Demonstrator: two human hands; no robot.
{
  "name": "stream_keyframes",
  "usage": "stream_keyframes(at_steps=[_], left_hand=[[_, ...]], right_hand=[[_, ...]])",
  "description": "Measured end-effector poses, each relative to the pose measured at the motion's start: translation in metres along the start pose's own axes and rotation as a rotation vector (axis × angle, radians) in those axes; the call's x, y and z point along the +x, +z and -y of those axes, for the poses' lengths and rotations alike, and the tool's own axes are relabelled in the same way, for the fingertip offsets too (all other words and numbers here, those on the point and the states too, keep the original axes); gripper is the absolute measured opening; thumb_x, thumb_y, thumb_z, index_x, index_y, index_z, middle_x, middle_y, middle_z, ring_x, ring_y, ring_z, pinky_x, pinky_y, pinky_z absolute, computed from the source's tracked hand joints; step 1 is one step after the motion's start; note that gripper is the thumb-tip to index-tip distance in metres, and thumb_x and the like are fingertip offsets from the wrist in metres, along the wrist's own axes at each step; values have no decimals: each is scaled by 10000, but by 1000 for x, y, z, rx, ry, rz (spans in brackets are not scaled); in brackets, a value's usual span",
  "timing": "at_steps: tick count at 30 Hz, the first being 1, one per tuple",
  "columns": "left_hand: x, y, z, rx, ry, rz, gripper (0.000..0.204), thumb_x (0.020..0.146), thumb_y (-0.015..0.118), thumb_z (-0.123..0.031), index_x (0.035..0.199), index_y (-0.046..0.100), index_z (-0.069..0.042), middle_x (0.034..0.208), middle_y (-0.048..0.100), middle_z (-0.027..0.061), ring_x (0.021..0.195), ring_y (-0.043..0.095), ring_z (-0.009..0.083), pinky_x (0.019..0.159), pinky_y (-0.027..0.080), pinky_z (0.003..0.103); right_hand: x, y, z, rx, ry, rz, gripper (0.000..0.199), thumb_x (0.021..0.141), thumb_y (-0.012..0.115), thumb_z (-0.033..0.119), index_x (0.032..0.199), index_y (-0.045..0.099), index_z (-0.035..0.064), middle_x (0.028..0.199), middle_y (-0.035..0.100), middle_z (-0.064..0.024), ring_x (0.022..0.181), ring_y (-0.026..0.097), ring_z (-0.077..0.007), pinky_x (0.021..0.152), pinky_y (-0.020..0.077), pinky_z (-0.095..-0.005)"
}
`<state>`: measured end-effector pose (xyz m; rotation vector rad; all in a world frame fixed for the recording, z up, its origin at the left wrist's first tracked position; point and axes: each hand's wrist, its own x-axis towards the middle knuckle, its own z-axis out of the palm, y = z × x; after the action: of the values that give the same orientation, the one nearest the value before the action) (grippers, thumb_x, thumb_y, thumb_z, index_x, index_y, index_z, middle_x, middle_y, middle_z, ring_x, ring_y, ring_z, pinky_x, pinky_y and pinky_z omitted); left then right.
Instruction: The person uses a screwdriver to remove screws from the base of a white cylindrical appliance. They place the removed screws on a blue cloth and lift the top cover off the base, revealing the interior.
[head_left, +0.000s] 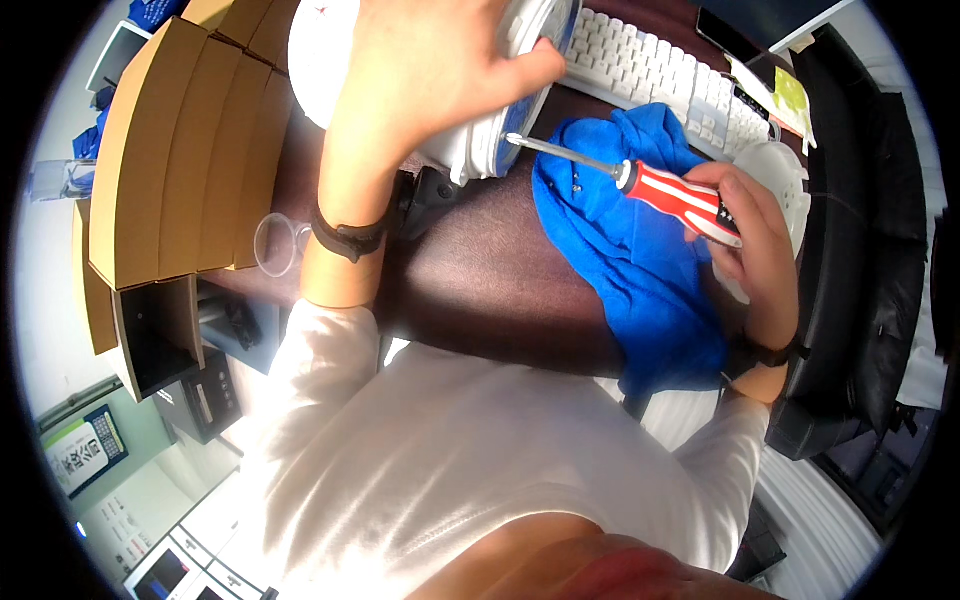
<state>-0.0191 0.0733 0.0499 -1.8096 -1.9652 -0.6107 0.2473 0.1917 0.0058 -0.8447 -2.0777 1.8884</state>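
Observation:
At the top of the head view, my left hand grips a white round appliance tilted on its side, its thumb stretched over the rim. The other fingers run out of the picture. My right hand is closed round the red-and-white striped handle of a screwdriver. Its metal shaft points left, and the tip meets the appliance's rim. Below the shaft lies a rumpled blue cloth with a few tiny dark pieces, perhaps screws, on it. Behind my right hand is a white round part with holes.
A white keyboard and a dark phone lie along the far side of the brown table. Cardboard boxes stand at the left, beside a clear plastic cup. A black padded seat borders the right.

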Motion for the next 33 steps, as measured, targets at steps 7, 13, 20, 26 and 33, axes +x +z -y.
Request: stream_keyframes(at_steps=[7,13,20,26,33], left_hand=[[1,2,1,14,-10,15,645,642,631,-388,1150,566,3,1162,563,187,1140,495,360,982,342,542],[2,-1,1,-6,-10,25,645,639,633,-387,1148,567,3,1161,563,184,1134,496,360,978,347,530],[0,0,1,-16,-2,5,640,639,634,-385,1146,568,2,1149,569,181,1123,503,355,971,360,507],[0,6,12,-28,19,-32,627,640,632,-381,1136,582,-1,1138,578,181,1102,518,350,954,377,479],[-1,7,13,-33,26,-46,628,639,634,-381,1135,585,1,1141,581,183,1101,521,347,953,381,466]], right_hand=[[-1,3,-9,348,286,52,406,1008,367,342,1124,586,20,686,618,-120,340,346,-43,315,240,-180],[-2,-7,-16,768,451,132,431,915,420,327,1199,461,5,602,528,-90,342,347,-78,306,293,-207],[-16,-10,-1,328,269,175,423,951,407,311,1210,393,-23,728,568,-165,420,499,-138,317,385,-246],[-16,9,-13,348,163,25,475,1006,319,392,1151,470,-34,767,591,-156,419,513,-136,335,402,-239],[-13,10,-13,230,117,-81,380,987,394,317,1129,517,-14,773,561,-89,445,465,-89,412,355,-187]])
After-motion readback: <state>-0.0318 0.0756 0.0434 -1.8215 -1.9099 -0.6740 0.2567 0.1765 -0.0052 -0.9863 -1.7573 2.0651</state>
